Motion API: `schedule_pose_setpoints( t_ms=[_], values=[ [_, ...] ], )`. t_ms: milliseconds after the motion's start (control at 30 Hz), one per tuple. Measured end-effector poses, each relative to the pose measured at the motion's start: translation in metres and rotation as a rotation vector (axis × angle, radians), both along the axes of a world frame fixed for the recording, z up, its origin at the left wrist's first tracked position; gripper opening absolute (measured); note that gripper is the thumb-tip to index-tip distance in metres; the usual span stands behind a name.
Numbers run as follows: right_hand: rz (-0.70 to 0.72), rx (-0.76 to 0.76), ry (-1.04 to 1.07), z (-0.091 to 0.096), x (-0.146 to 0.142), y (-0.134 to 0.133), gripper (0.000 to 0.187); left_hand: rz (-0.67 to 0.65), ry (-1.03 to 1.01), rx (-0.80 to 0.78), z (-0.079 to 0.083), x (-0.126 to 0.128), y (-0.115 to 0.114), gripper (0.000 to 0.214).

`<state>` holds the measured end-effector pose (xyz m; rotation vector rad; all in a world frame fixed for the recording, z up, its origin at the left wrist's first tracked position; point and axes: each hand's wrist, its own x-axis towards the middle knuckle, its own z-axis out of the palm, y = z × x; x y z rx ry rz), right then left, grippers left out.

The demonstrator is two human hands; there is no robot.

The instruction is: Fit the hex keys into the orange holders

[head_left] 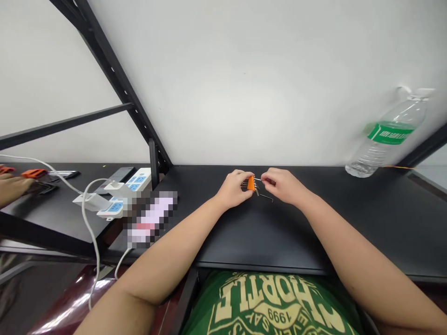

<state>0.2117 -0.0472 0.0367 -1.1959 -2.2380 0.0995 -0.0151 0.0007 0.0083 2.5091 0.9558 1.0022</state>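
My left hand (233, 187) is closed around an orange holder of hex keys (251, 183), held just above the black table (314, 223) near the back wall. My right hand (282, 184) pinches the end of one thin metal key sticking out of the holder to the right. A loose L-shaped hex key (266, 197) lies on the table right below the two hands.
A clear water bottle with a green label (389, 134) stands at the back right. White power strips with plugs and cables (120, 195) lie at the left by a black rack post (152, 164). Another person's hand (12, 188) rests at the far left near orange tools.
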Motion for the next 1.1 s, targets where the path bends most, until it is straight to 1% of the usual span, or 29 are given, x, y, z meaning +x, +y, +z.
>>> schedule_pose_setpoints(
  t_ms=[167, 267, 367, 467, 500, 567, 633, 700, 833, 967, 1033, 1100],
  values=[
    [0.014, -0.016, 0.001, 0.001, 0.001, -0.001, 0.018, 0.029, 0.049, 0.004, 0.002, 0.000, -0.001, 0.051],
    [0.021, -0.010, 0.020, 0.004, 0.001, -0.003, 0.021, 0.017, 0.085, 0.027, 0.004, 0.000, -0.002, 0.049],
    [0.028, -0.025, 0.096, 0.008, -0.003, -0.006, 0.022, 0.013, 0.119, 0.061, 0.005, 0.000, -0.003, 0.048],
    [0.026, -0.066, 0.220, 0.008, -0.008, -0.009, 0.018, -0.002, 0.142, 0.083, 0.004, 0.000, -0.004, 0.049],
    [0.025, -0.104, 0.280, 0.008, -0.010, -0.009, 0.016, -0.013, 0.148, 0.089, 0.004, 0.000, -0.004, 0.050],
    [0.035, -0.259, 0.429, 0.005, -0.012, -0.009, 0.016, -0.034, 0.155, 0.095, 0.004, 0.001, -0.005, 0.050],
    [0.072, -0.461, 0.592, 0.001, -0.012, -0.006, 0.022, -0.044, 0.154, 0.098, 0.005, 0.002, -0.007, 0.049],
    [0.127, -0.598, 0.736, -0.004, -0.012, -0.002, 0.031, -0.045, 0.141, 0.110, 0.006, 0.002, -0.008, 0.050],
    [0.209, -0.683, 0.937, -0.014, -0.012, 0.007, 0.044, -0.042, 0.101, 0.132, 0.009, 0.002, -0.010, 0.055],
    [0.204, -0.742, 1.011, -0.022, -0.010, 0.011, 0.055, -0.057, 0.092, 0.102, 0.012, 0.001, -0.012, 0.056],
    [0.266, -0.798, 1.039, -0.024, -0.010, 0.010, 0.061, -0.083, 0.077, 0.100, 0.014, 0.001, -0.014, 0.056],
    [0.362, -0.881, 1.053, -0.026, -0.010, 0.009, 0.075, -0.114, 0.065, 0.110, 0.016, 0.004, -0.019, 0.056]
  ],
)
